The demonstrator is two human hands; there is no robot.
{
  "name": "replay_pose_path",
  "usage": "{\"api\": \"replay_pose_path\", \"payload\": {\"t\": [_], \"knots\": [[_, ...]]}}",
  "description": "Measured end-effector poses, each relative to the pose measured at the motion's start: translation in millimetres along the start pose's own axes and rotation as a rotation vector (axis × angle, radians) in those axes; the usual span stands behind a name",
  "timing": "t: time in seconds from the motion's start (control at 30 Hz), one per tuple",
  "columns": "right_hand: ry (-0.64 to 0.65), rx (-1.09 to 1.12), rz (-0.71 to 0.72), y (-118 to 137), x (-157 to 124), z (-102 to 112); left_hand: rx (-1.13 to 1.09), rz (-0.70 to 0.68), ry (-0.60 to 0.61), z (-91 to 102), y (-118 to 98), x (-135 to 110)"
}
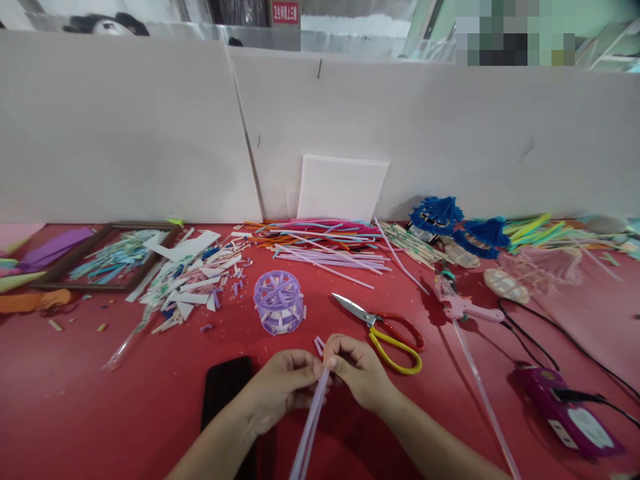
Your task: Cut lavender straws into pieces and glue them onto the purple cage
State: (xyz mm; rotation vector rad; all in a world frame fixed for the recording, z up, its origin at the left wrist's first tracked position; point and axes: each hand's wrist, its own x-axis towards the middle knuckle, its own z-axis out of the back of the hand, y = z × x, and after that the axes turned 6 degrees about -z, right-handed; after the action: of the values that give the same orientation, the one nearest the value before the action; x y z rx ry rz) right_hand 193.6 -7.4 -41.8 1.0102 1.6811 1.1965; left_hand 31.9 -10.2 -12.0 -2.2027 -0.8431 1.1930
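Note:
My left hand (285, 385) and my right hand (357, 372) meet low in the middle of the red table, both pinched on a pale purple straw (310, 423) that runs down toward me. The straw's short bent tip (319, 345) pokes up between my fingertips. Just beyond my hands stands a small round purple straw basket (279, 302). Red and yellow scissors (387, 328) lie right of my right hand. A black phone (226, 393) lies under my left forearm.
A heap of coloured straws (325, 243) lies at the back by a white panel (343, 187). Cut scraps (193, 280) and a dark frame (103, 257) sit left. A pink glue gun (457, 303), blue tassels (457, 223) and a purple device (567, 413) with cables are right.

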Motion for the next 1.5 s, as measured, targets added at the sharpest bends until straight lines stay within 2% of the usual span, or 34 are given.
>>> {"api": "replay_pose_path", "payload": {"t": [0.17,0.37,0.5,0.57,0.67,0.77,0.87,0.93,1.03,1.07,1.17,1.2,1.23,1.3,1.43,1.5], "knots": [[-0.039,-0.008,0.068,0,-2,-3,-0.026,0.032,0.020,0.0,-3,4],[-0.031,-0.114,0.135,6,-4,1,-0.009,0.108,0.044,-4.5,2,-2],[0.023,-0.238,0.181,15,-5,13,0.069,0.058,0.028,-7.0,4,-6],[0.070,-0.389,0.243,22,-7,20,0.131,-0.007,0.019,-8.7,2,-9],[0.194,-0.801,0.405,35,-12,25,0.259,-0.086,0.005,-11.6,-1,-13],[0.239,-1.163,0.566,48,-17,23,0.565,-0.206,-0.020,-13.5,-3,-18],[0.271,-1.393,0.655,55,-20,17,0.866,-0.340,-0.046,-13.3,-7,-21],[0.300,-1.466,0.665,56,-20,14,0.983,-0.368,-0.046,-13.1,-12,-24],[0.243,-1.382,0.604,52,-17,10,1.136,-0.453,-0.058,-16.2,-27,-32],[0.183,-1.264,0.551,49,-15,10,1.179,-0.549,-0.111,-18.4,-33,-36],[-0.058,-0.780,0.373,42,-7,7,1.160,-1.019,-0.449,-27.1,-48,-49],[-0.134,-0.654,0.329,39,-5,6,1.117,-1.133,-0.513,-29.7,-51,-51],[-0.194,-0.570,0.299,37,-3,4,1.079,-1.188,-0.542,-31.5,-51,-52],[-0.279,-0.492,0.270,32,-1,-2,1.004,-1.131,-0.539,-32.7,-46,-47],[-0.383,-0.363,0.229,19,-4,-18,0.655,-0.765,-0.409,-29.2,-20,-20],[-0.420,-0.324,0.214,11,-7,-25,0.504,-0.735,-0.447,-28.4,-6,-9]]}}
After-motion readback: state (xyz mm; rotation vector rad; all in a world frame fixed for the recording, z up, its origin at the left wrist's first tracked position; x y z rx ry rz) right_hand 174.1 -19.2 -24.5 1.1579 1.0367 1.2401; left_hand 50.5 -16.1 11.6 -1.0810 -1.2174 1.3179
